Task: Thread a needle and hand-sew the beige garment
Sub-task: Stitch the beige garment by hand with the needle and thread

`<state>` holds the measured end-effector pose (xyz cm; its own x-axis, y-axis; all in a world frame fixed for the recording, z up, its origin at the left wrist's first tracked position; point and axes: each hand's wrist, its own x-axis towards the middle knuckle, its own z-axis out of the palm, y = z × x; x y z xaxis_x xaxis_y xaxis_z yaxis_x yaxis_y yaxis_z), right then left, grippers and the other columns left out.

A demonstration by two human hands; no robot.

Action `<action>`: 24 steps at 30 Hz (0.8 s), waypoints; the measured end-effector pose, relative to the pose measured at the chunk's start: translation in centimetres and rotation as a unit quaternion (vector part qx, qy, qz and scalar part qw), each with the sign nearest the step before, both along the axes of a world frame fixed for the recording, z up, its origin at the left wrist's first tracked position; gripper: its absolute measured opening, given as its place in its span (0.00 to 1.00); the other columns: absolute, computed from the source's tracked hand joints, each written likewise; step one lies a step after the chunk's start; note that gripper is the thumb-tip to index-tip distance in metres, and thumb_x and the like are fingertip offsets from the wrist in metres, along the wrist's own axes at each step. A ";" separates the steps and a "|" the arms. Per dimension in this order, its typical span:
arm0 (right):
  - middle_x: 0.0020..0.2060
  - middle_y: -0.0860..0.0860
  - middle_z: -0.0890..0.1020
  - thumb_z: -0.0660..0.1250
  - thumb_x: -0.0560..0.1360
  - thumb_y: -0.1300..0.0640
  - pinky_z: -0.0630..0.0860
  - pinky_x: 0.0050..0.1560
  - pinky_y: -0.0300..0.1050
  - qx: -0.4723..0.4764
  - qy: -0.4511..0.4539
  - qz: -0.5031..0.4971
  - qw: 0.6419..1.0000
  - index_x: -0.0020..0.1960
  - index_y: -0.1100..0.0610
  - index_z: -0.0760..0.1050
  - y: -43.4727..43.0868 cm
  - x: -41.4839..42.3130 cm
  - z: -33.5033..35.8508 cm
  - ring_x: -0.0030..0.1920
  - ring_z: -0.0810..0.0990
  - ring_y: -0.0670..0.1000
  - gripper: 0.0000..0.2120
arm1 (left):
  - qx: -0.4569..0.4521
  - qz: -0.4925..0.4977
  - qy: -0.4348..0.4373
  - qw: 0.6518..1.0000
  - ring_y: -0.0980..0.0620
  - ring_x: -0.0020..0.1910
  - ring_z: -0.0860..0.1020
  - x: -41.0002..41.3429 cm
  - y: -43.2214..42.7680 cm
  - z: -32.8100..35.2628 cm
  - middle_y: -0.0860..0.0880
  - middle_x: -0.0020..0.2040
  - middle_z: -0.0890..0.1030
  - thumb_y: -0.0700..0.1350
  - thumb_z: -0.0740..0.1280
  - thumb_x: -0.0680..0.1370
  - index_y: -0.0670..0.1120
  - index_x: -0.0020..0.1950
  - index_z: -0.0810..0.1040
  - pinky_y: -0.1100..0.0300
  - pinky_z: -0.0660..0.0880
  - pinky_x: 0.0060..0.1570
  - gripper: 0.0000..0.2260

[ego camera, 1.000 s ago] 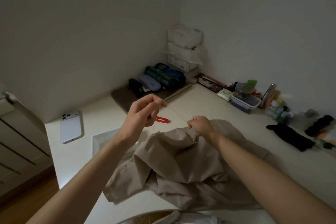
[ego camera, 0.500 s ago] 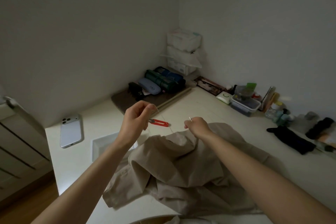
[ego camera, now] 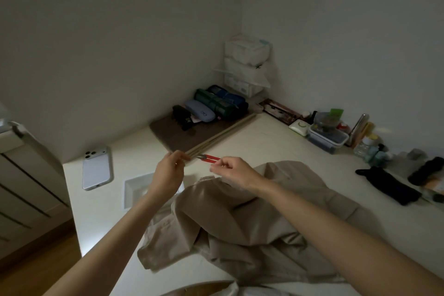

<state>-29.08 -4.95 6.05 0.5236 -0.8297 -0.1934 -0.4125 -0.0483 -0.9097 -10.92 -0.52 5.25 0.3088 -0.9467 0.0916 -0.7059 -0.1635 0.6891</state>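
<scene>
Threading step, I judge: left hand (ego camera: 167, 173) and right hand (ego camera: 234, 170), at twelve o'clock of the beige garment (ego camera: 240, 223), each pinch something too fine to see, likely thread and needle; next needs steady aim.

No lettering can be read; print on the stacked boxes (ego camera: 247, 60) is blurred.

The left hand (ego camera: 168, 173) has dropped to just left of the red thread snips (ego camera: 209, 158). The right hand (ego camera: 234, 172) has moved in to their handle end.

Dim white walls (ego camera: 108, 31), wooden floor (ego camera: 40, 264), pale table (ego camera: 276, 151)
</scene>
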 end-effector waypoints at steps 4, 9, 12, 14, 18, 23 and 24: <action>0.28 0.45 0.67 0.68 0.75 0.48 0.64 0.33 0.33 -0.052 0.042 0.065 0.996 0.51 0.57 0.77 0.9 0.3 0.2 0.27 0.66 0.41 0.12 | 0.056 -0.080 0.150 0.984 0.48 0.39 0.74 -1.2 1.2 1.1 0.46 0.39 0.76 0.42 0.54 0.83 0.46 0.45 0.72 0.55 0.72 0.44 0.10; 0.28 0.46 0.67 0.67 0.76 0.54 0.66 0.38 0.39 -0.083 0.055 0.074 0.992 0.46 0.53 0.77 0.9 0.0 0.4 0.30 0.67 0.43 0.04 | 0.123 -0.144 0.091 0.978 0.53 0.45 0.74 -2.3 2.2 1.7 0.52 0.44 0.76 0.53 0.51 0.83 0.48 0.46 0.73 0.65 0.69 0.49 0.16; 0.27 0.45 0.69 0.67 0.77 0.54 0.68 0.38 0.39 -0.087 0.050 0.052 0.994 0.42 0.54 0.77 0.6 -0.5 0.5 0.30 0.68 0.43 0.06 | 0.131 -0.145 0.107 0.975 0.55 0.47 0.75 -2.7 2.4 1.5 0.52 0.46 0.77 0.53 0.52 0.83 0.49 0.48 0.74 0.67 0.69 0.49 0.14; 0.27 0.46 0.69 0.67 0.76 0.53 0.71 0.42 0.42 -0.089 0.045 0.036 0.994 0.43 0.56 0.78 0.4 -0.8 0.5 0.32 0.69 0.45 0.07 | 0.118 -0.142 0.114 0.976 0.52 0.46 0.76 -2.7 2.3 1.4 0.47 0.46 0.79 0.53 0.54 0.83 0.44 0.49 0.75 0.58 0.72 0.49 0.17; 0.26 0.46 0.67 0.67 0.76 0.53 0.72 0.43 0.43 -0.098 0.031 0.028 0.994 0.41 0.57 0.77 0.2 -1.4 0.9 0.31 0.68 0.46 0.09 | 0.077 -0.141 0.065 0.985 0.54 0.36 0.72 -2.5 2.1 1.3 0.48 0.38 0.76 0.50 0.62 0.80 0.45 0.43 0.75 0.66 0.67 0.34 0.11; 0.25 0.46 0.66 0.68 0.76 0.54 0.69 0.39 0.41 -0.120 0.023 0.023 0.992 0.39 0.54 0.75 0.5 -2.1 0.9 0.27 0.65 0.44 0.08 | -0.012 -0.162 0.041 0.986 0.58 0.31 0.70 -2.5 2.4 1.5 0.50 0.34 0.76 0.42 0.70 0.74 0.49 0.41 0.76 0.68 0.66 0.31 0.05; 0.26 0.47 0.66 0.67 0.76 0.54 0.68 0.39 0.41 -0.120 0.026 0.029 0.992 0.38 0.52 0.74 0.7 -2.2 0.8 0.28 0.65 0.45 0.08 | -0.022 -0.163 0.033 0.986 0.58 0.31 0.70 -2.6 2.6 1.5 0.52 0.33 0.75 0.39 0.70 0.74 0.51 0.40 0.75 0.69 0.66 0.31 0.08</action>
<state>-31.31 -4.24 6.87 0.5661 -0.8240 -0.0219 -0.4484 -0.2855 -0.8470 -13.56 2.04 6.74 -0.0037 -0.9923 0.1237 -0.6689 0.0944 0.7373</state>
